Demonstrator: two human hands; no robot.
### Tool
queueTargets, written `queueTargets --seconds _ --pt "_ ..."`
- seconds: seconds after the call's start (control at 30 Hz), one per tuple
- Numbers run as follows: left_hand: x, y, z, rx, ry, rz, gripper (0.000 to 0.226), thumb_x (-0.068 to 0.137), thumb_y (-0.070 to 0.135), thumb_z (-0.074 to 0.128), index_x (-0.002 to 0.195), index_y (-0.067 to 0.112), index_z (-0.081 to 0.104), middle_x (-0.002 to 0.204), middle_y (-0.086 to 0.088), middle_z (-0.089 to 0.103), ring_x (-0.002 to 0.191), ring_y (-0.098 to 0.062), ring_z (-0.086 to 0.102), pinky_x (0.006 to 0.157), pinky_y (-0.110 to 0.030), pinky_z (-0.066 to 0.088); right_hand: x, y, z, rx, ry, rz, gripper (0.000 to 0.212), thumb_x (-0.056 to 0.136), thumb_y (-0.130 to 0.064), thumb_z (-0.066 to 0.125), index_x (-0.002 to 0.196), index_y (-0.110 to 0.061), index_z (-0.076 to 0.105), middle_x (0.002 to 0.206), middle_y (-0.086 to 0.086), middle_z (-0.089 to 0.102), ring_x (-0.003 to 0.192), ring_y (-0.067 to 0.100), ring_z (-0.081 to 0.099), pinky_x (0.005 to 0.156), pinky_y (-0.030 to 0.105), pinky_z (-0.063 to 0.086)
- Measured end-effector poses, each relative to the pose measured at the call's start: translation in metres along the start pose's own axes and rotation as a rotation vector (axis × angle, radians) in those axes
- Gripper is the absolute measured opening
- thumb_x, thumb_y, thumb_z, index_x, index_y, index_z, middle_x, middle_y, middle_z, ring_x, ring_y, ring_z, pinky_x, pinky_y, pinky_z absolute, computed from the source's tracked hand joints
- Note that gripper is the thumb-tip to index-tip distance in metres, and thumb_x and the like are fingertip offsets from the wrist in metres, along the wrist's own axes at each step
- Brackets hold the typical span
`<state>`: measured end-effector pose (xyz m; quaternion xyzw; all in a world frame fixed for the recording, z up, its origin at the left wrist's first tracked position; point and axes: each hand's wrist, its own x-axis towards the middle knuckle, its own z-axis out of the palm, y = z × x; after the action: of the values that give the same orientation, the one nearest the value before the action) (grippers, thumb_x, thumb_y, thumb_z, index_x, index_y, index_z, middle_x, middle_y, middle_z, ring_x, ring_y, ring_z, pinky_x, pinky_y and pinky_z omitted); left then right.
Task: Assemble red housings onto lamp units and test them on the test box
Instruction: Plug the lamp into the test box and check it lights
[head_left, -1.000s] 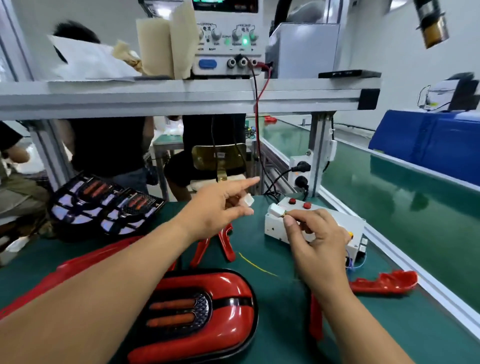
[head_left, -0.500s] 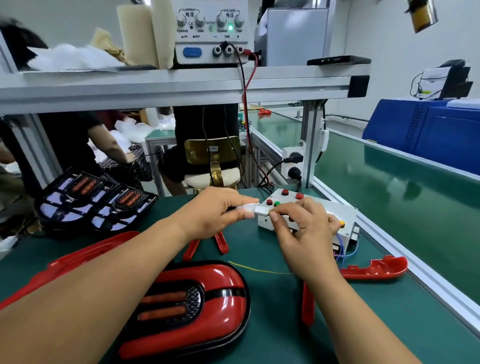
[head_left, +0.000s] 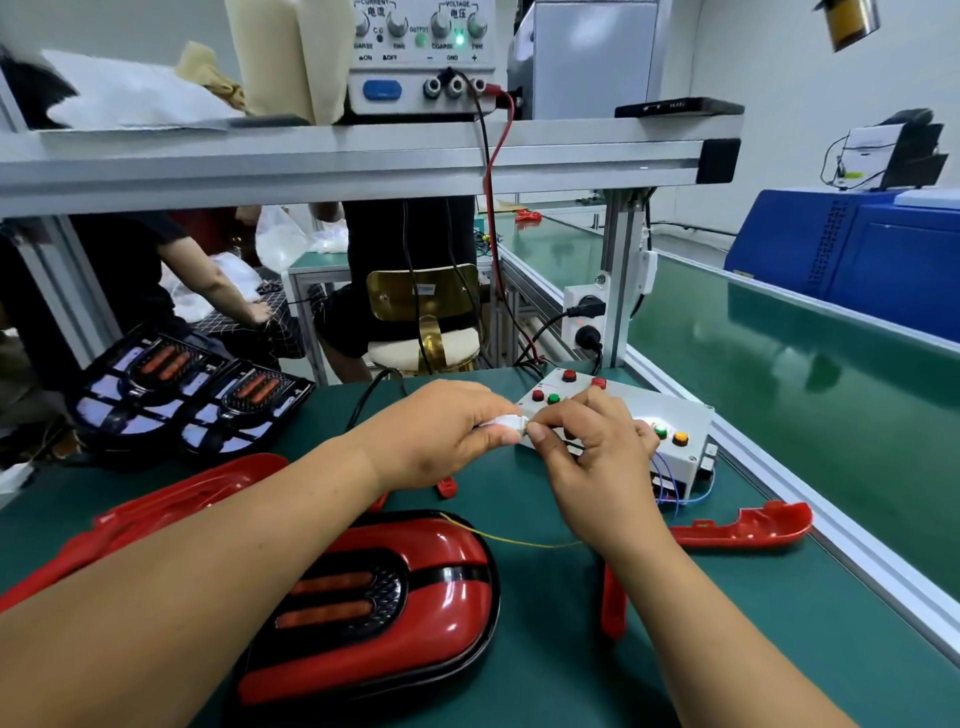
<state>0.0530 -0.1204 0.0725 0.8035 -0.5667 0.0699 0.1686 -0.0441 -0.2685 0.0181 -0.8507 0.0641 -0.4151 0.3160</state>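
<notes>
Just before the test box (head_left: 670, 415), left hand (head_left: 441, 439) and right hand (head_left: 597, 462) pinch one white plug (head_left: 503, 422) (probably connecting it for testing).

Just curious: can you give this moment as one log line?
left hand: pinches white connector | right hand: pinches it too | lamp unit: on bench | test box: behind hands

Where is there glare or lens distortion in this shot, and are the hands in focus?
Head view: the wide-angle lens bows the shelf rail; glare streaks the conveyor belt and the red lamp unit; a bright patch washes out the test box top; left hand, right hand and the white connector they pinch look sharp.
</notes>
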Motion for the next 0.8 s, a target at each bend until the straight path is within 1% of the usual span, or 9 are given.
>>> queueTargets --seconds 0.13,0.2,0.27,0.37,0.4,0.47,0.6,0.7,0.8 --pt "0.001 0.0 0.0 0.091 -0.073 -0.074 0.037 0.099 0.038 0.049 0.122 0.014 0.065 0.104 -0.005 0.065 0.101 -0.018 0.054 0.088 -0.028 0.04 -0.001 0.008 0.007 -0.033 -0.012 -0.003 0.008 0.089 -0.028 0.069 0.082 -0.03 0.07 0.081 -0.015 0.048 0.09 0.007 0.046 0.078 0.026 0.012" --pt "0.001 0.0 -0.001 0.234 -0.109 -0.173 0.05 0.099 0.044 0.047 0.146 0.029 0.044 0.134 0.004 0.054 0.125 -0.017 0.043 0.105 -0.032 0.031 -0.002 0.015 0.01 -0.174 -0.068 0.039 0.009 0.091 -0.035 0.064 0.09 -0.033 0.072 0.087 -0.015 0.051 0.097 0.009 0.05 0.086 0.03 0.014" --pt "-0.011 -0.005 -0.008 0.179 0.009 -0.265 0.056 0.101 0.039 0.045 0.153 0.031 0.025 0.147 0.006 0.043 0.134 -0.016 0.035 0.111 -0.029 0.025 -0.004 0.023 0.012 -0.366 -0.158 0.14 0.02 0.095 -0.037 0.054 0.107 -0.035 0.07 0.106 -0.015 0.056 0.113 0.011 0.05 0.104 0.038 0.011" --pt "-0.063 -0.022 -0.024 -0.098 0.294 -0.405 0.044 0.102 0.022 0.046 0.144 0.035 0.043 0.132 0.008 0.056 0.117 -0.001 0.05 0.096 -0.008 0.032 -0.002 0.032 0.01 -0.545 -0.21 0.211 0.032 0.098 -0.036 0.044 0.124 -0.031 0.061 0.131 -0.013 0.055 0.128 0.012 0.043 0.112 0.045 -0.004" --pt "-0.086 -0.029 -0.026 -0.172 0.373 -0.459 0.04 0.102 0.02 0.046 0.134 0.043 0.051 0.125 0.011 0.06 0.111 0.004 0.053 0.096 -0.011 0.036 0.0 0.033 0.009 -0.556 -0.197 0.209 0.033 0.097 -0.036 0.044 0.126 -0.031 0.06 0.134 -0.013 0.054 0.129 0.012 0.043 0.111 0.044 -0.005" --pt "-0.133 -0.039 -0.02 -0.341 0.511 -0.591 0.04 0.102 0.018 0.046 0.112 0.055 0.059 0.113 0.013 0.066 0.104 -0.002 0.062 0.094 -0.028 0.047 0.007 0.031 0.007 -0.563 -0.161 0.2 0.032 0.095 -0.035 0.046 0.125 -0.032 0.057 0.128 -0.011 0.059 0.126 0.014 0.046 0.108 0.042 -0.001" --pt "-0.183 -0.052 0.011 -0.542 0.688 -0.816 0.041 0.102 0.011 0.044 0.095 0.043 0.068 0.098 -0.001 0.071 0.086 -0.014 0.066 0.072 -0.026 0.048 0.035 0.029 0.014 -0.499 -0.29 0.23 0.013 0.091 -0.028 0.048 0.104 -0.03 0.047 0.098 -0.008 0.051 0.124 0.018 0.044 0.106 0.046 0.011" --pt "-0.189 -0.054 0.02 -0.558 0.758 -0.84 0.04 0.102 0.009 0.044 0.097 0.042 0.066 0.092 -0.002 0.069 0.083 -0.02 0.066 0.07 -0.028 0.049 0.055 0.031 0.03 -0.528 -0.491 0.2 0.006 0.09 -0.024 0.044 0.094 -0.027 0.041 0.121 0.001 0.051 0.138 0.018 0.031 0.109 0.051 0.01" --pt "-0.191 -0.053 0.018 -0.49 0.774 -0.828 0.036 0.1 0.011 0.046 0.101 0.041 0.066 0.087 0.005 0.068 0.079 -0.015 0.067 0.066 -0.021 0.051 0.069 0.039 0.045 -0.611 -0.627 0.176 0.015 0.092 -0.03 0.04 0.104 -0.022 0.043 0.15 0.008 0.037 0.15 0.014 0.004 0.115 0.052 0.003"
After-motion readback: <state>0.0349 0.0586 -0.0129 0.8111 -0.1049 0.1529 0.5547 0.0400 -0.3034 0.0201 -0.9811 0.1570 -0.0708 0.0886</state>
